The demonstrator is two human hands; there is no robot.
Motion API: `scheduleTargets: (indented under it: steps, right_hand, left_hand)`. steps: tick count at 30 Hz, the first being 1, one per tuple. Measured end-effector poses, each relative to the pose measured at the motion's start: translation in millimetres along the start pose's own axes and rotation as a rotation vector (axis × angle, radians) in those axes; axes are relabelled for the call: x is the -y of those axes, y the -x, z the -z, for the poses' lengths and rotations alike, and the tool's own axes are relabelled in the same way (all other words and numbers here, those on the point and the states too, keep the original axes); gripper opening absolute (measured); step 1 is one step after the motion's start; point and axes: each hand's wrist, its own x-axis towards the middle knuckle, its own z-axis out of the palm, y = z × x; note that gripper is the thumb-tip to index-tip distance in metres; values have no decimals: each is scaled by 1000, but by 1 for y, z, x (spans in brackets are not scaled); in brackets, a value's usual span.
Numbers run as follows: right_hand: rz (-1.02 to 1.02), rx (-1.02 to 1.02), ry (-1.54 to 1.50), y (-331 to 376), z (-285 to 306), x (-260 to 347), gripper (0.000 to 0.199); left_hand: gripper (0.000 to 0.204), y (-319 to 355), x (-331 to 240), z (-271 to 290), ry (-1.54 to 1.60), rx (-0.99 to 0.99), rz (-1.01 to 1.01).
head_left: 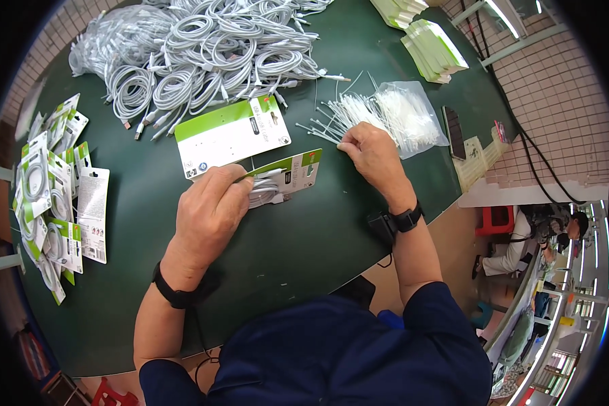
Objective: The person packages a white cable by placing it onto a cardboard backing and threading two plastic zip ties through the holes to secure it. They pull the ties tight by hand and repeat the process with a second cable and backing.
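Observation:
My left hand [213,206] is closed on a green-and-white packaging card [303,170], held on edge above the table. A coiled white cable [264,192] lies against the card's near face, partly hidden by my fingers. A white tie end pokes up behind the card's top edge. Another card [233,135] lies flat just beyond. To the right, my right hand [374,157] pinches at the near left edge of a heap of white cable ties [350,111], thumb and forefinger together on a cable tie. The heap spills from a clear plastic bag [423,115].
Many coiled cables [203,61] are piled at the back. Carded cables [51,203] are heaped at the left. Stacks of blank-looking cards [434,51] stand at the back right, and a phone [453,132] lies near the right edge. Another person [534,233] is farther off.

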Motion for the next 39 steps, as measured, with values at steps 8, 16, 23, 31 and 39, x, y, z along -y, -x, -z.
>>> scheduleTargets:
  steps: [8,16,23,31,39]
  right_hand:
    - [40,-99,-91,-2,2,5,4]
    - [69,-191,-174,-3,15,16,6]
    - [-67,-120,-340,-8,24,19,5]
    - [-199,-317,-621,-28,21,14,10]
    - [-182,-467,-831,-40,18,11,17]
  left_hand:
    - [22,1,-3,2,34,-14,-15]
    - [25,-1,-17,2,92,33,-37]
    - [28,-4,-25,4,122,82,-41]
    - [28,-6,-26,2,125,84,-59]
    - [24,-9,-28,-4,129,66,-112]
